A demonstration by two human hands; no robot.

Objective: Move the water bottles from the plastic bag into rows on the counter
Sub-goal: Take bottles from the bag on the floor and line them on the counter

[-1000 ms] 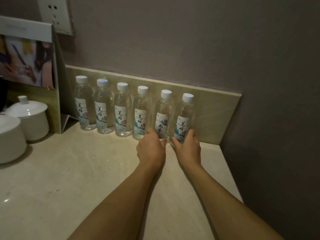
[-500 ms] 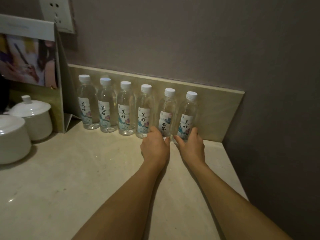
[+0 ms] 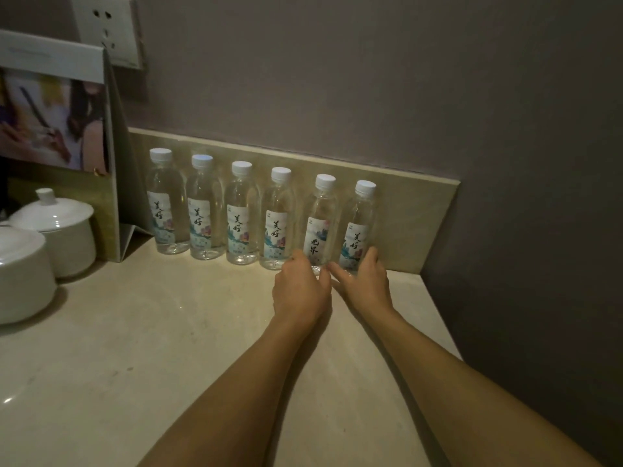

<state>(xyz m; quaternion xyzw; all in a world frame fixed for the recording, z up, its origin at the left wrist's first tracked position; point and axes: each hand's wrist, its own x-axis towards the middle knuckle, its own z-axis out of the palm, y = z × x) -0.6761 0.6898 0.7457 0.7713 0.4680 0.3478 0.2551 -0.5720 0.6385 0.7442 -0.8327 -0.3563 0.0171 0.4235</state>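
Holding the bases of the last two water bottles [image 3: 323, 227] on the counter [image 3: 168, 332], the left hand [image 3: 300, 291] and right hand [image 3: 365, 284] curled fingers round them; gentle, level nudges would probably keep the row straight.

A: How are the bottles [image 3: 241, 214] finished?
B: Clear glossy plastic, paper-like labels, white caps.
A: And the counter [image 3: 135, 332]?
B: Polished pale stone; the lidded cups [image 3: 64, 230] are glazed ceramic.

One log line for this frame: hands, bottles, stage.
left hand: grips fifth bottle | right hand: grips sixth bottle | stage: six-bottle row standing
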